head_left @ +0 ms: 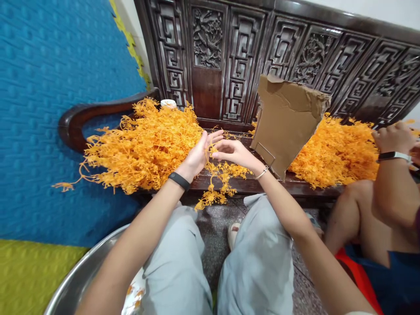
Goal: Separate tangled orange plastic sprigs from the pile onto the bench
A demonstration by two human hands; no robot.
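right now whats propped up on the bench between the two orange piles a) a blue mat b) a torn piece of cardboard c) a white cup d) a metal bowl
b, the torn piece of cardboard stands tilted on the carved bench, with the left orange pile and the right orange pile on either side.

One head-worn camera looks forward and down from close above the person's lap, facing the dark carved counter [229,183] ahead, blue wall mat [49,109] left.

A home, carved dark wooden bench [295,52], foam play mats [49,87] — piecework done in a living room
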